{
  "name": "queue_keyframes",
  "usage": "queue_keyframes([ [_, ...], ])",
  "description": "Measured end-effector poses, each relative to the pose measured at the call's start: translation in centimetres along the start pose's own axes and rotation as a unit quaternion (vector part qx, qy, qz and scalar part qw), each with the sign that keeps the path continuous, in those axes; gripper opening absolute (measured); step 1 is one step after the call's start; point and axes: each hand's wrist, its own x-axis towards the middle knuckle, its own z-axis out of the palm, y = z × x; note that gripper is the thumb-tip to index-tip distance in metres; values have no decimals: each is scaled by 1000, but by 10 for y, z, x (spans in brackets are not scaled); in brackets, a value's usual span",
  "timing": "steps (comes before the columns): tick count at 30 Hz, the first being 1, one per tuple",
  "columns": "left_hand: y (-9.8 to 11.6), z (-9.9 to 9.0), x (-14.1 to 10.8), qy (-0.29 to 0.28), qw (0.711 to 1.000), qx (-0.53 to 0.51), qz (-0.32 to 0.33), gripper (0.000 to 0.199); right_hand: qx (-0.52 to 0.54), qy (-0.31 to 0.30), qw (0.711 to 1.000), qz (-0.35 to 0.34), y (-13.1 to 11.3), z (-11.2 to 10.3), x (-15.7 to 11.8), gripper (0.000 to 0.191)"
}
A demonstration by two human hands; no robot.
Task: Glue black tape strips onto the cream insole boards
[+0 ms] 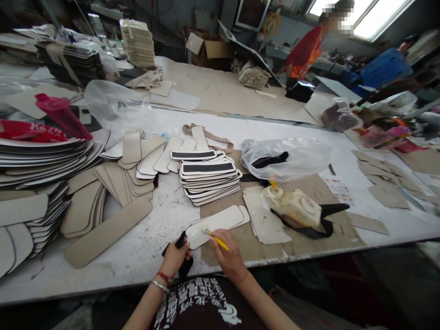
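"While the right hand [228,254] is closed round a yellow-handled brush [220,241], what does the left one do?"

"The left hand [177,254] is pinched on a black strip [185,269] near the table's front edge, just beside the left end of a pale panel [216,224]; the two hands are apart; whether the left fingertips also press on the panel, I cannot tell."

"And where is that panel?"

"It lies flat on the table [168,206], close to the person, its greater part over a brown sheet [261,250]; another pale piece [245,214] shows from under its right end; the brush head is at its upper face, nearer the left end."

"What stands around it?"

"Behind it is a stack of panels [210,185], with dark bands on the topmost; to the right sits a stained cream container [304,206], a second yellow handle [272,181] rising from its opening; a clear plastic bag [305,158] lies beyond; at the left, beige pieces [110,183] spread in overlapping fans; far back, there is a person in a red-orange top [305,50]."
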Motion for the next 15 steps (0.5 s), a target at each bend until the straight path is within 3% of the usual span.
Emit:
queue_keyframes([
  [5,-2,0,-1,10,1000,-1,-4,20,66,2,995,74,-2,-3,8,17],
  [9,-1,2,-1,24,1000,-8,-6,21,21,32,995,88,27,-14,13,17],
  [15,-3,3,0,29,999,-16,1,29,-82,87,991,55,65,-54,18,16],
])
